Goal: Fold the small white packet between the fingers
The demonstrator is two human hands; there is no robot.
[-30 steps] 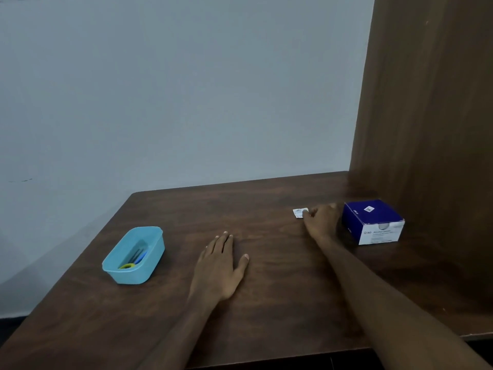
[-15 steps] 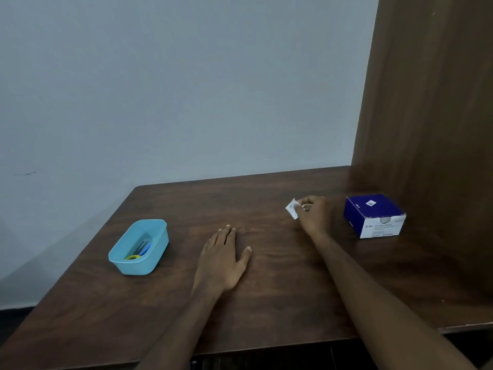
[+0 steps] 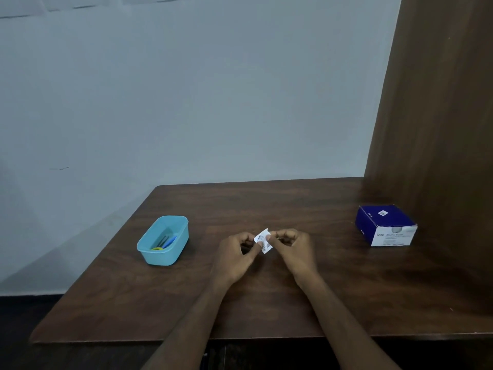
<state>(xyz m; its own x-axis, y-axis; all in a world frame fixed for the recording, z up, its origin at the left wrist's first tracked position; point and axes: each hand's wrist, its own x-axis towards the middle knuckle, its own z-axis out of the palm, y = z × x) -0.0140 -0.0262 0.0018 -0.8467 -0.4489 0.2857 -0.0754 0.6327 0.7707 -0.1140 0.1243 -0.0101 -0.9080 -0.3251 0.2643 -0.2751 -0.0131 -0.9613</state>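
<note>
A small white sachet with dark print is held above the middle of the brown wooden table. My left hand pinches its left edge with thumb and forefinger. My right hand pinches its right edge, with the other fingers curled. Both hands meet at the sachet, a little above the tabletop.
A blue and white cardboard box sits at the table's right, beside a tall wooden panel. A light blue plastic tub holding small blue and yellow items stands at the left. A pale wall runs behind.
My right hand picked the sachet up from beside the box and carried it left to the table's middle. My left hand rose off the tabletop and took hold of the sachet's other edge.
</note>
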